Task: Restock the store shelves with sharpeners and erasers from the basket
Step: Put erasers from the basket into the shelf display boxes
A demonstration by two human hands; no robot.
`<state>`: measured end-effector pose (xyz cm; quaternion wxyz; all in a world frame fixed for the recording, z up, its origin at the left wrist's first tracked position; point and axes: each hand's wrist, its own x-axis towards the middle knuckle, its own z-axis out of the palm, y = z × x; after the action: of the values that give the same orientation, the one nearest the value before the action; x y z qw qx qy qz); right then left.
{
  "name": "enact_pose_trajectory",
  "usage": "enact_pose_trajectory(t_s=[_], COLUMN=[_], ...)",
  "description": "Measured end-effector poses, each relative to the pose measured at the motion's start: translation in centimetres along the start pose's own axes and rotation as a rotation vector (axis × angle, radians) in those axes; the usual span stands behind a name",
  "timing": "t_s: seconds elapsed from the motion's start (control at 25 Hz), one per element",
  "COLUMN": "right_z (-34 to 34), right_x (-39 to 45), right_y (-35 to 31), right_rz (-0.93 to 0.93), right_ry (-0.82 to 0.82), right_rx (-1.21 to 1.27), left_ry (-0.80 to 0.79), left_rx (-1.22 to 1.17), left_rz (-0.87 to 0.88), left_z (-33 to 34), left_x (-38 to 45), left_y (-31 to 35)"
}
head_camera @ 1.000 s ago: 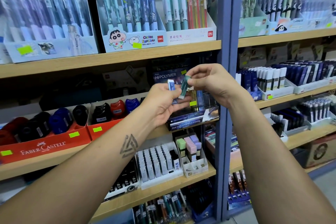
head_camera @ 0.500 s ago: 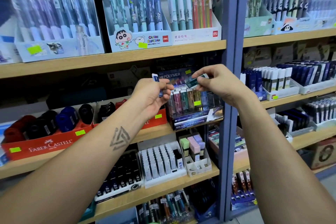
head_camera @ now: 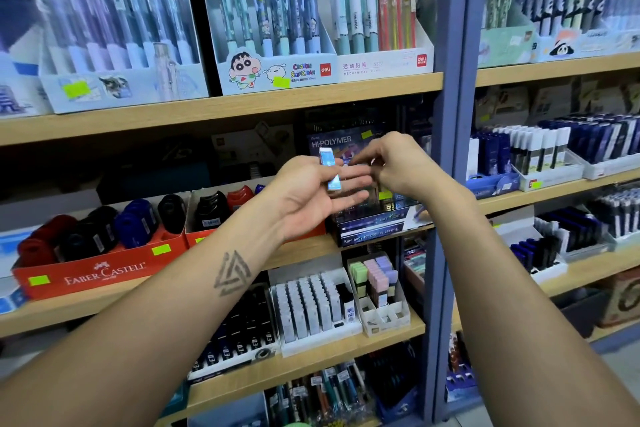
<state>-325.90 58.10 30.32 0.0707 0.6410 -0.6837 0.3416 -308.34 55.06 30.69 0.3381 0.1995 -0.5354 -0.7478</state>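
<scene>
The eraser [head_camera: 329, 170], slim, light and stiff-sleeved, lies on the left hand [head_camera: 311, 198] under its thumb; best pinched mid-sleeve. Whether the right hand [head_camera: 398, 163] holds anything is unclear.

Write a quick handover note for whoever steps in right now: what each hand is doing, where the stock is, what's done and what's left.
Left hand: palm up in front of the middle shelf, holding one slim blue eraser against its fingers.
Right hand: fingers curled down at the Hi-Polymer eraser display; whether it is pinching anything is too blurred to tell.
Stock: the display already shows erasers in its slots. The Faber-Castell tray to its left holds sharpeners. The basket is out of view.
Done: none confirmed from this view.
Left: slot the blue eraser into the display, then fetch more from the basket.
</scene>
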Motion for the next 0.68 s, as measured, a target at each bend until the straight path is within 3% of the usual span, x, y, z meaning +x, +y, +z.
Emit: enact_pose_trajectory(t_s=[0.24,0.4,0.44,0.52,0.68], right_z=[0.1,-2.3,-2.9,-3.7,-4.0], right_x=[-0.2,-1.4,-1.7,-2.0,-1.5], right_y=[0.3,-0.6,-0.7,-0.4,2.7], right_rz=[-0.021,0.054,0.034,0.007,0.147], right_ry=[0.093,0.121,0.091,0.108,0.353], right_rx=[-0.063,0.704,0.773,0.747,0.452], left_ry=[0.026,0.053,0.047,0.051,0.164], left_rx=[0.103,0.181,0.174,0.17,0.264], left_rz=[0.044,0.033,0.041,0.064,0.126], left_z=[0.1,1.1,1.6,2.7,3.6], left_x=[0.1,0.2,0.4,0.8,1.4], left_y=[-1.0,-1.6,-1.7,-1.9,-2.0])
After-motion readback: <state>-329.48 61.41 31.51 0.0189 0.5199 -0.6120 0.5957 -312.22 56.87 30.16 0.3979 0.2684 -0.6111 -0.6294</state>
